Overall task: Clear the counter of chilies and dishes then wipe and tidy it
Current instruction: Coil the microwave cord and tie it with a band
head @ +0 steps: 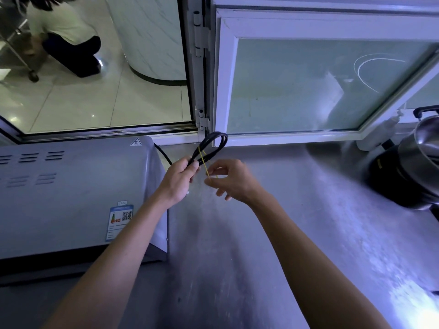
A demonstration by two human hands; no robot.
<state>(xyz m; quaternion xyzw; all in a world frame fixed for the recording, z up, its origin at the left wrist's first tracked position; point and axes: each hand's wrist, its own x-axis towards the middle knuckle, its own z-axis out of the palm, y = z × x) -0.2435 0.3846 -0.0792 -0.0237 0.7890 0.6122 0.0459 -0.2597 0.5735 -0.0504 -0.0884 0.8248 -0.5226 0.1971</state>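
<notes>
Left hand [181, 173] grips a folded bundle of black power cord [212, 144], fingers curled tight round the doubled strands; the loop end sticks up just above the fingers toward the window frame [225, 74]. Right hand [231, 180] pinches a thin yellow rubber band [204, 162] between thumb and forefinger, the other fingers loosely spread below. The band runs from those fingers up and across the cord loop, touching it just beside the left thumb.

The cord trails from behind the left fingers down to the back of a grey microwave [76, 193], which stands on the counter [237, 257] left of both hands. Right of the fingers, well apart, a steel pot on a black cooker base [418, 162] sits at the counter's edge.

Progress, judged from this 1 view:
- No chilies or dishes visible on the counter stretch in view; clearing looks done here, though the far right is cut off.
- Counter surface shows a dull, streaky sheen; cannot tell whether wiped.
- Current step reads as tidying: binding the slack cord with the band.
- Band not yet wound fully round the bundle; wraps are left, then setting the cord down behind the microwave.

A person crouches on the tiled floor beyond the open window, not involved.
</notes>
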